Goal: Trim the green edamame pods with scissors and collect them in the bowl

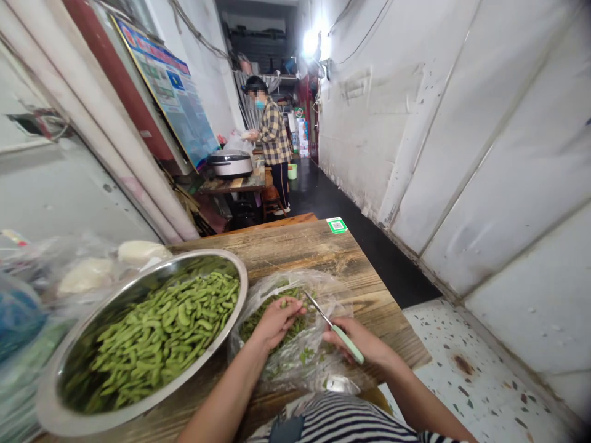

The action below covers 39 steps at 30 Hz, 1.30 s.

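Observation:
My right hand grips a pair of scissors with pale green handles, the metal blades pointing up and left. My left hand is closed in a pinch near the blade tips, with a green edamame pod at its fingertips, mostly covered by the fingers. Under both hands a clear plastic bag lies spread on the table, holding a heap of small green trimmings. Left of my hands stands a wide steel bowl with many edamame pods in it.
The wooden table bears a green QR-code card at its far corner. Plastic bags crowd the left side. Beyond, a person in a checked shirt stands beside another table with a lidded electric cooker. A white wall runs along the right.

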Each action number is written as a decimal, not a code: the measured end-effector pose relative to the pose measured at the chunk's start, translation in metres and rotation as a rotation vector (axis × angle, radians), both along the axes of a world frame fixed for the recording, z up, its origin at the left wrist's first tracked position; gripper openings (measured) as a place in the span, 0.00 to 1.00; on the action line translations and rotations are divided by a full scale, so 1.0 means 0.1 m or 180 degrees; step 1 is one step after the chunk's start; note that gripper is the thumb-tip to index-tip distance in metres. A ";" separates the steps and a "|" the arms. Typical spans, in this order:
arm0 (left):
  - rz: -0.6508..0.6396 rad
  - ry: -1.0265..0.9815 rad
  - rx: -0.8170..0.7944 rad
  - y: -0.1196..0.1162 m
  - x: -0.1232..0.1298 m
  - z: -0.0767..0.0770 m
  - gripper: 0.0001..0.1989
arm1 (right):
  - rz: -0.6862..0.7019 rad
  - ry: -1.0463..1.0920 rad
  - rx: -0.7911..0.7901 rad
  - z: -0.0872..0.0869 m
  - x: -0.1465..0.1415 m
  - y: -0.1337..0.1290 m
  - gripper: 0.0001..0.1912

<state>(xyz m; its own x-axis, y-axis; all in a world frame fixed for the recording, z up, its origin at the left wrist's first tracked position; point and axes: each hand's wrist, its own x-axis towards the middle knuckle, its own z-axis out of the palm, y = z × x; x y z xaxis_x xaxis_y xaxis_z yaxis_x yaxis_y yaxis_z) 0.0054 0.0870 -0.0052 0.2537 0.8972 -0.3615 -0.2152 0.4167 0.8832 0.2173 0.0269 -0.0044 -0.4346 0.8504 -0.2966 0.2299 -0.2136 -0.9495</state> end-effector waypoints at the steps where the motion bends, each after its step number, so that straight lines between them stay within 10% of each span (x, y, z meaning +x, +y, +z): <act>1: 0.0105 -0.0057 -0.0036 0.00 0.00 0.00 0.20 | -0.0003 -0.0001 0.0021 0.01 0.00 0.00 0.20; 24: 0.0331 -0.0066 -0.0030 -0.07 0.06 -0.04 0.21 | 0.0272 -0.0903 0.0957 0.18 0.02 0.06 0.20; 33: 0.0486 -0.0088 -0.0114 0.07 0.09 -0.06 0.21 | -0.0297 -0.0305 0.0095 -0.04 0.09 0.05 0.20; 39: 0.0074 0.1972 0.0706 0.33 0.17 -0.21 0.13 | -0.0412 -0.0599 0.0093 -0.12 0.23 0.06 0.17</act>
